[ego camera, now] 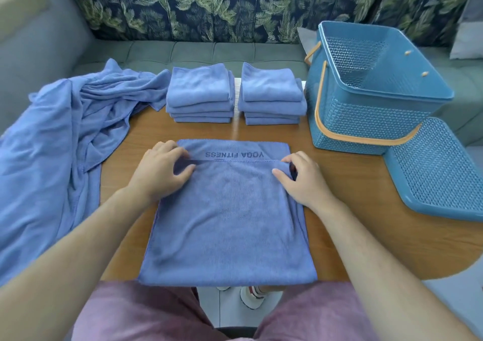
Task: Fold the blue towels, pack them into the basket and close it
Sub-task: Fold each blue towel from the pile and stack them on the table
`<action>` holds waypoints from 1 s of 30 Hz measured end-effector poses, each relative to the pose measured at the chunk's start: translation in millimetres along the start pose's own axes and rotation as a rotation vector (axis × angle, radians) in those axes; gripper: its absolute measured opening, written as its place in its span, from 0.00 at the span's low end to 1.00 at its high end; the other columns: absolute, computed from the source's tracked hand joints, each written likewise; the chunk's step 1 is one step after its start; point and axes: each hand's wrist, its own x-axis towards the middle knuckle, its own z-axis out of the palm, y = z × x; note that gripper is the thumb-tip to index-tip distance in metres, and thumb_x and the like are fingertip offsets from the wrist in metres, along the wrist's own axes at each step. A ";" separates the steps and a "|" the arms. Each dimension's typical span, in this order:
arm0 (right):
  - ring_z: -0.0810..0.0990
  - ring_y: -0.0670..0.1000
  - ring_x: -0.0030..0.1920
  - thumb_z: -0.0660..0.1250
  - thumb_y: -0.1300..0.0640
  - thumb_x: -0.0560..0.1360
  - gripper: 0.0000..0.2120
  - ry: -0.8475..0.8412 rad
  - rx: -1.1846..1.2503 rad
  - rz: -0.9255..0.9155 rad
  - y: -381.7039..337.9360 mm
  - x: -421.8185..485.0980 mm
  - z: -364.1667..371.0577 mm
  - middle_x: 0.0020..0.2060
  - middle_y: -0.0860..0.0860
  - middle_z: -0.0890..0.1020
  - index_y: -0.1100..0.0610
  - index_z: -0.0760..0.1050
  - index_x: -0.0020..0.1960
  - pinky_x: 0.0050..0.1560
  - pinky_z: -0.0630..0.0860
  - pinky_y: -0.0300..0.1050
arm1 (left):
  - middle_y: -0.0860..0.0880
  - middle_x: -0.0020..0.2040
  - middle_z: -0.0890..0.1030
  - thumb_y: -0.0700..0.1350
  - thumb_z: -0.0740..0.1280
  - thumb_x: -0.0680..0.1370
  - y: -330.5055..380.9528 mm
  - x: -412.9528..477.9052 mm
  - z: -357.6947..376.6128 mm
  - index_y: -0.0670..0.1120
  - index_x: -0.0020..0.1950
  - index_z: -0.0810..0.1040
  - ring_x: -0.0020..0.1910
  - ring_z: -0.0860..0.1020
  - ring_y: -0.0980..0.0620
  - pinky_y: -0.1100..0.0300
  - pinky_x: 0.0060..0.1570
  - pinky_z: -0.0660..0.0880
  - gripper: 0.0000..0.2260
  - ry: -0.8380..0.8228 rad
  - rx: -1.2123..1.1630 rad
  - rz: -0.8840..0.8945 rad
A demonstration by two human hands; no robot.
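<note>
At desk centre, directly before the person: one blue towel (227, 218), folded over on itself, near edge at the desk (366, 236) rim. The upper layer stops just short of the far end, leaving a strip of the lower layer showing with "YOGA FITNESS" printed on it.

Left hand (162, 168): on the far-left corner of the upper layer, thumb and curled fingers pinching its edge. Right hand (300, 178): on the far-right corner, thumb and forefinger pinching the same edge. Both hands lie on top of the towel, at its far end, one per side.

Far edge of desk: two piles of folded blue towels, left stack (200, 95) and right stack (271, 95), side by side with a narrow gap, well beyond the hands.

Left side: heap of unfolded blue cloth (65, 131), draped over the desk edge and onto the sofa (183, 50).

Right side: blue basket (366, 121), upright and open, orange handles (321, 113) lowered. Its lid (439, 170) lies flat just beside it on the near right, touching its corner.
</note>
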 end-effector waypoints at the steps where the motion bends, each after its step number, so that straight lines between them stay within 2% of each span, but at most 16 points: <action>1: 0.74 0.48 0.42 0.72 0.48 0.74 0.09 0.044 0.051 -0.012 2.2 -1.0 1.3 0.40 0.42 0.72 0.53 0.77 0.48 0.49 0.75 0.53 | 0.53 0.49 0.76 0.59 0.64 0.75 -3.3 -2.9 2.1 0.49 0.53 0.80 0.49 0.74 0.47 0.53 0.49 0.71 0.16 0.041 -0.033 0.015; 4: 0.75 0.46 0.41 0.74 0.56 0.76 0.06 0.111 0.219 0.015 3.8 -1.5 -1.8 0.42 0.47 0.75 0.54 0.76 0.47 0.46 0.72 0.42 | 0.54 0.47 0.76 0.52 0.64 0.74 -6.9 -8.0 7.2 0.48 0.48 0.78 0.48 0.74 0.47 0.51 0.49 0.72 0.09 0.146 -0.150 0.023; 6: 0.77 0.48 0.43 0.72 0.58 0.77 0.04 0.120 0.264 0.008 3.3 -2.2 -3.8 0.44 0.48 0.78 0.54 0.78 0.51 0.46 0.73 0.41 | 0.54 0.47 0.78 0.49 0.64 0.74 -6.8 -8.1 7.5 0.48 0.47 0.77 0.49 0.75 0.48 0.49 0.50 0.72 0.06 0.160 -0.190 0.037; 9: 0.76 0.48 0.39 0.68 0.57 0.80 0.03 0.113 0.287 0.047 -0.9 -4.4 -3.2 0.39 0.49 0.80 0.54 0.78 0.53 0.42 0.71 0.38 | 0.55 0.46 0.79 0.47 0.65 0.75 -5.7 -8.5 6.8 0.47 0.49 0.77 0.48 0.76 0.50 0.51 0.50 0.73 0.05 0.188 -0.231 0.023; 13: 0.77 0.49 0.37 0.67 0.56 0.81 0.01 0.206 0.255 0.082 -2.0 -4.5 -1.9 0.37 0.49 0.80 0.53 0.77 0.51 0.40 0.70 0.39 | 0.58 0.40 0.76 0.43 0.69 0.78 -3.0 -9.4 5.0 0.48 0.51 0.78 0.36 0.71 0.58 0.56 0.42 0.70 0.03 0.233 -0.261 -0.044; 15: 0.77 0.48 0.37 0.67 0.54 0.81 0.02 0.213 0.222 0.092 -1.4 -4.5 -1.3 0.36 0.47 0.79 0.52 0.77 0.50 0.39 0.71 0.39 | 0.59 0.37 0.76 0.42 0.70 0.78 -2.7 -9.8 4.9 0.49 0.51 0.78 0.35 0.73 0.61 0.61 0.37 0.67 0.04 0.225 -0.297 -0.091; 17: 0.76 0.46 0.37 0.67 0.53 0.81 0.04 0.214 0.163 0.101 -0.6 -4.5 -0.7 0.34 0.46 0.78 0.51 0.77 0.48 0.37 0.70 0.38 | 0.58 0.37 0.77 0.44 0.71 0.78 -3.0 -10.1 6.3 0.50 0.51 0.79 0.35 0.73 0.60 0.62 0.37 0.67 0.03 0.222 -0.298 -0.117; 20: 0.73 0.46 0.34 0.67 0.51 0.80 0.06 0.220 0.047 0.105 -0.1 -2.9 1.5 0.32 0.44 0.74 0.50 0.76 0.45 0.34 0.65 0.40 | 0.56 0.37 0.78 0.46 0.72 0.77 -2.7 -8.7 7.0 0.50 0.50 0.81 0.36 0.73 0.56 0.58 0.39 0.71 0.03 0.238 -0.251 -0.120; 22: 0.71 0.46 0.35 0.66 0.50 0.80 0.06 0.228 -0.026 0.117 0.2 -1.1 3.6 0.34 0.44 0.73 0.50 0.75 0.45 0.35 0.64 0.44 | 0.58 0.38 0.78 0.46 0.73 0.76 -2.0 -7.1 6.5 0.50 0.48 0.82 0.37 0.73 0.56 0.59 0.40 0.70 0.02 0.258 -0.213 -0.132; 24: 0.73 0.48 0.37 0.66 0.49 0.79 0.06 0.223 -0.080 0.130 -0.1 -0.2 5.7 0.37 0.43 0.73 0.50 0.76 0.46 0.36 0.64 0.44 | 0.58 0.38 0.78 0.47 0.73 0.76 -2.0 -5.4 7.0 0.50 0.47 0.82 0.37 0.73 0.57 0.60 0.40 0.68 0.02 0.267 -0.187 -0.155; 27: 0.78 0.51 0.42 0.66 0.50 0.78 0.05 0.200 -0.123 0.125 -2.0 0.1 7.6 0.44 0.43 0.75 0.49 0.78 0.51 0.38 0.70 0.44 | 0.56 0.43 0.81 0.47 0.72 0.76 -3.4 -2.2 10.1 0.50 0.49 0.83 0.41 0.75 0.56 0.59 0.44 0.71 0.03 0.223 -0.198 -0.146; 30: 0.79 0.53 0.44 0.66 0.50 0.78 0.07 0.160 -0.140 0.096 -2.6 0.0 9.0 0.49 0.45 0.75 0.51 0.79 0.53 0.40 0.76 0.48 | 0.56 0.43 0.77 0.47 0.71 0.77 -5.0 -2.3 14.6 0.50 0.49 0.82 0.42 0.75 0.55 0.56 0.43 0.75 0.03 0.194 -0.214 -0.120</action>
